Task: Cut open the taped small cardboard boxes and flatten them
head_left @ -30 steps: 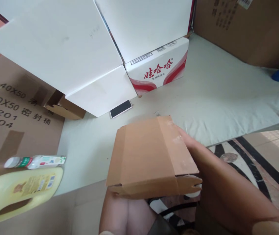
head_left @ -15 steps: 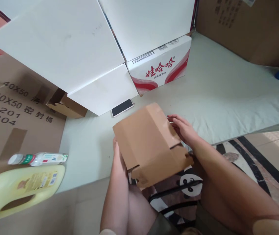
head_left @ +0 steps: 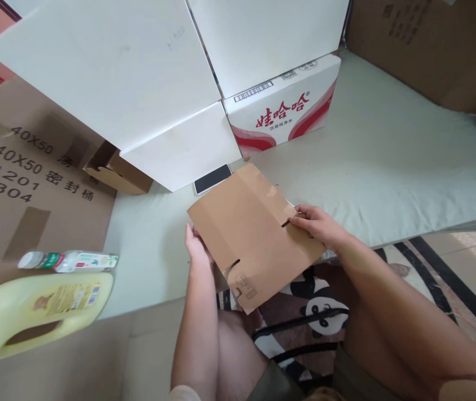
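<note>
A brown cardboard mailer box (head_left: 251,234) is held in front of me, tilted, with one broad side up, over the near edge of a pale green mattress (head_left: 388,161). My left hand (head_left: 196,248) grips its left edge. My right hand (head_left: 317,225) pinches its right edge at a slot. A black phone (head_left: 212,179) lies on the mattress just behind the box.
Large white boxes (head_left: 112,78) and a red-and-white water carton (head_left: 283,108) stand at the back. Printed brown cardboard (head_left: 24,184) lies left, with a small bottle (head_left: 68,260) and a yellow jug (head_left: 37,312). A small open carton (head_left: 116,172) sits by the white boxes.
The mailer box has been turned and lifted away from me, now showing a flatter broad side. My left hand has come up to its left edge; my right hand shifted to the slot.
</note>
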`<state>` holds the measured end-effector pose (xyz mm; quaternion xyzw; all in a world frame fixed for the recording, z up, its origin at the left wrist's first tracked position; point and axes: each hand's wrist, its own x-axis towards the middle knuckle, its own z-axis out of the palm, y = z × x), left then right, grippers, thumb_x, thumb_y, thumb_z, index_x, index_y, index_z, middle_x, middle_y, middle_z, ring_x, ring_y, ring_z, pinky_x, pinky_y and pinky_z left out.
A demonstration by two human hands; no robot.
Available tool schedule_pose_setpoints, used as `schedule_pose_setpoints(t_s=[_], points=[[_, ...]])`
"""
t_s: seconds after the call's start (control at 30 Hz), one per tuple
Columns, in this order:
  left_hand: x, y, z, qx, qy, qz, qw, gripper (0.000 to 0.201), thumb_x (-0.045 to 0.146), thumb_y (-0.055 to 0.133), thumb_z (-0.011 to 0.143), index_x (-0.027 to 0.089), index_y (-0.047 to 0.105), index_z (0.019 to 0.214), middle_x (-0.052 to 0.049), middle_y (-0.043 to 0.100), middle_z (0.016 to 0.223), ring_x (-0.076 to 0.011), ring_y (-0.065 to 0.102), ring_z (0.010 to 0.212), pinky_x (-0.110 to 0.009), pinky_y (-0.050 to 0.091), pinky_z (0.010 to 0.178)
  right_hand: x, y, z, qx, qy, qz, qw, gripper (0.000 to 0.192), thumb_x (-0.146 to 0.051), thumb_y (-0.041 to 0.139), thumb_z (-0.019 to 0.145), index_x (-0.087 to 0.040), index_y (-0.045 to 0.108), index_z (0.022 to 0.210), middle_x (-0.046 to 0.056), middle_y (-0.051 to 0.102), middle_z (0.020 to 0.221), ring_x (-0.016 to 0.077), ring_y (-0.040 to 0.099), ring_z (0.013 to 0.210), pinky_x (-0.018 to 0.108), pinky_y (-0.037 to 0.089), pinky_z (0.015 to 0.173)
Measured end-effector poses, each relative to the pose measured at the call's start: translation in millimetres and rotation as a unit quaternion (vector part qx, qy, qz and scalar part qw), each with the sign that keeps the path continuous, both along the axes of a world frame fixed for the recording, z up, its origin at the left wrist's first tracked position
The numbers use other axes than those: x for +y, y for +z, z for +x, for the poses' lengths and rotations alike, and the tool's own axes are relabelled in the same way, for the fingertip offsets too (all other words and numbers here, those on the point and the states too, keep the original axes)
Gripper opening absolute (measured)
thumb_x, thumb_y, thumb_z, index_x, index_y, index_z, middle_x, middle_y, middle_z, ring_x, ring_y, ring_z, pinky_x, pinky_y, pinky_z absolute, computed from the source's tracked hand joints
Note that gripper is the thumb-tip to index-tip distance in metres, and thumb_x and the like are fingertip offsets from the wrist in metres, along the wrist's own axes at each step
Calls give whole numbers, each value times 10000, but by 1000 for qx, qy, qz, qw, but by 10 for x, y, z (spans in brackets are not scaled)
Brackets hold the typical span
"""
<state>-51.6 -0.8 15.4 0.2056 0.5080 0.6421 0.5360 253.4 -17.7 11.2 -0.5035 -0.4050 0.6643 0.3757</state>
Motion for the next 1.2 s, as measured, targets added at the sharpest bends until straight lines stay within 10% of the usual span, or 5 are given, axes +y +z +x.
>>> schedule_pose_setpoints(t_s=[0.37,0.57,0.9,1.07,1.2], points=[[42,-71,108,15,-83,-39,996,458,368,914,591,170,733,962,-78,802,921,-223,750,742,-327,603,694,32,8,-31,83,-171,-12,982,346,-514,774,703,-236,703,896,11,711,829,145,619,701,244,468,574],[68,-97,154,-29,-40,-3,999,449,364,913,598,159,711,943,-58,793,883,-205,742,732,-327,601,699,-50,-58,-103,170,-127,39,976,486,-635,723,716,-259,676,1021,37,717,926,188,654,777,309,551,648],[14,-50,347,-61,-107,-28,992,356,326,850,649,186,653,912,-24,763,837,-159,709,653,-250,548,564,-256,103,-394,64,-205,69,974,538,-660,812,629,-229,522,768,-74,492,503,53,348,341,217,279,331],[-52,73,333,-20,-164,-45,985,259,326,757,651,185,598,799,20,672,657,-102,619,494,-174,416,432,-600,228,37,63,-335,89,936,519,-608,810,668,-246,446,743,-132,347,414,33,264,299,166,236,301],[-95,143,316,-3,-170,-39,985,236,331,707,639,183,582,773,32,639,636,-83,603,485,-160,412,442,-887,305,654,-19,-423,83,902,425,-434,850,580,-242,536,793,-69,586,573,86,491,363,194,386,318]])
